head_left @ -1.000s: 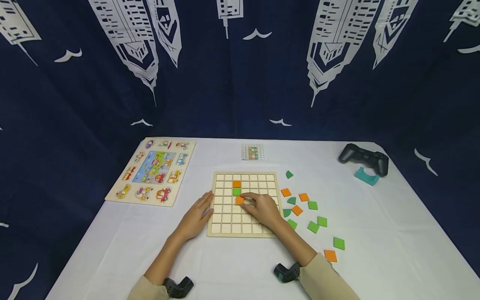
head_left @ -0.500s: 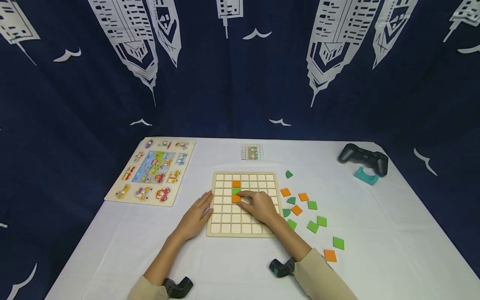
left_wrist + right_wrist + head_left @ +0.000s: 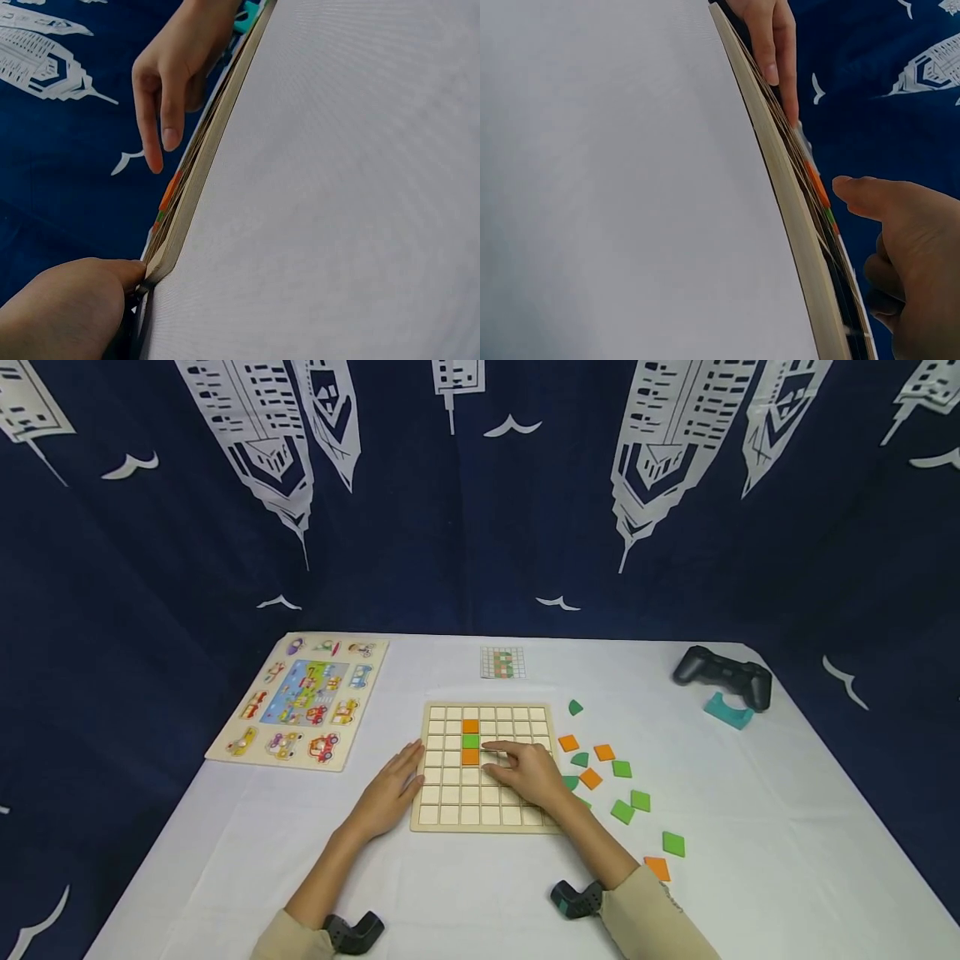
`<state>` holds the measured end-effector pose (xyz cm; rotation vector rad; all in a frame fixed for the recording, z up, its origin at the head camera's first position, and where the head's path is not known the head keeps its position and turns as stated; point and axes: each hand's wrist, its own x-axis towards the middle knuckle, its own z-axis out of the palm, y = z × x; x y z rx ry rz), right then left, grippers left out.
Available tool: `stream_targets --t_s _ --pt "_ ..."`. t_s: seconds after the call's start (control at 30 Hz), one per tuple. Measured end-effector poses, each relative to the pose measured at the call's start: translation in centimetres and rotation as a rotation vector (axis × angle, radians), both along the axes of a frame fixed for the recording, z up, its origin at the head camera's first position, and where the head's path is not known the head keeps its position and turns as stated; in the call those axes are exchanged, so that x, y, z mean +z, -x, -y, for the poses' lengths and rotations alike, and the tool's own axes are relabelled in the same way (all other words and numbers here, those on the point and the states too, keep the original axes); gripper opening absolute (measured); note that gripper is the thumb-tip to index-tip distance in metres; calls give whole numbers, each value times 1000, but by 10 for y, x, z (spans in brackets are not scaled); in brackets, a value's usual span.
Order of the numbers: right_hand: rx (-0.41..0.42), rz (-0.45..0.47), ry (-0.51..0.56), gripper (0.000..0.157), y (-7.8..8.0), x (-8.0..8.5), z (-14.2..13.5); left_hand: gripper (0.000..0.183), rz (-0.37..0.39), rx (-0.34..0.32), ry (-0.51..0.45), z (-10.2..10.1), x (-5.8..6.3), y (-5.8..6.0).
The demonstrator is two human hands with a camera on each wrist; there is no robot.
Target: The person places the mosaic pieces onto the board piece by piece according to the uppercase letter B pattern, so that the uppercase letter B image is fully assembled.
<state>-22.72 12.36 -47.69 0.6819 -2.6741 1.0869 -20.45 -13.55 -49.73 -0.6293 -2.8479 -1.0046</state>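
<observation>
A wooden grid board (image 3: 450, 816) lies on the white table, with an orange square tile (image 3: 470, 727), a green square tile (image 3: 470, 742) and a second orange square tile (image 3: 470, 757) stacked in one column of its cells. My left hand (image 3: 390, 792) rests along the board's left edge, fingers extended; in the left wrist view its thumb touches the board's corner. Just right of the lower orange tile, my right hand (image 3: 528, 774) hovers over the board, thumb and index finger apart with nothing between them. The right wrist view also shows this right hand (image 3: 922, 240) clear of the tiles.
Loose green and orange tiles (image 3: 622, 812) lie scattered right of the board. A small pattern card (image 3: 502, 662) sits behind it. A picture puzzle board (image 3: 300, 702) is at the left. A black game controller (image 3: 723, 677) and a teal curved piece (image 3: 728, 712) are at the back right.
My right hand has slid the lower orange tile left into the cell below the green tile, let go of it and drawn back slightly to the right. My left hand stays on the board's edge.
</observation>
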Motion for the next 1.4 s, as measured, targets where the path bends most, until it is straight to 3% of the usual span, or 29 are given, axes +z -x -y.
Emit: stream_targets --t_s 0.23,0.57,0.87,1.17,1.4 --pt "14 33 -102 40 5 -5 9 52 4 -7 3 2 -1 -1" --pt "13 21 -6 39 -8 8 -11 51 -2 5 13 4 1 -2" --pt "-52 6 13 35 -41 23 -92 52 14 9 4 7 -1 -3" --pt "-187 44 -39 31 -76 14 -182 51 -2 -6 -11 5 -1 -3" --pt "-241 74 -53 34 -101 8 -225 52 -3 -15 -10 3 -2 2"
